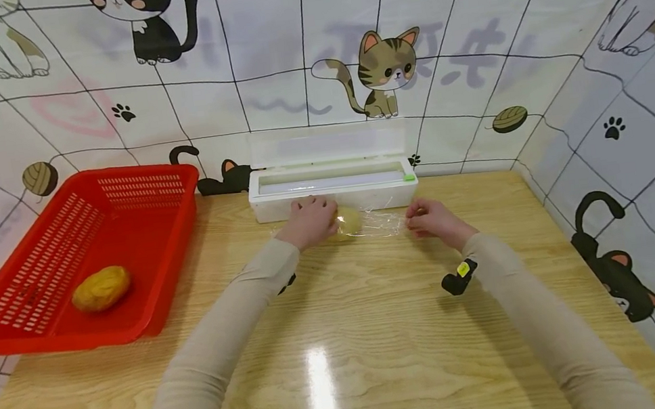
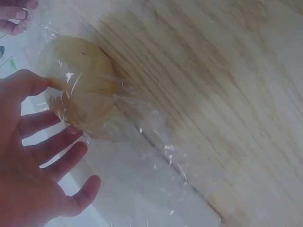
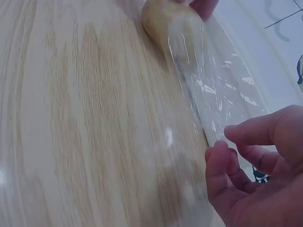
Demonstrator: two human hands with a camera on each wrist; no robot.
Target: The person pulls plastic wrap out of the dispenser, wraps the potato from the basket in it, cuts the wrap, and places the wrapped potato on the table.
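A pale yellow potato [image 1: 348, 222] lies on the table just in front of the white cling film box [image 1: 333, 200]. Clear cling film [image 1: 381, 223] covers the potato and stretches off to its right. My left hand [image 1: 310, 222] holds the potato from its left side through the film; in the left wrist view its thumb and nearest fingers touch it, while the other fingers [image 2: 71, 161] are spread. To the right, my right hand [image 1: 435, 220] pinches the loose end of the film between thumb and fingertips [image 3: 220, 151].
At the left stands a red plastic basket [image 1: 176, 250] with a darker yellow potato [image 1: 101, 289] inside. The film box's lid [image 1: 332, 146] is raised, and a green slider [image 1: 409, 178] sits at its right end. A cat-patterned wall covering [image 1: 259, 49] encloses the wooden table [image 1: 380, 334].
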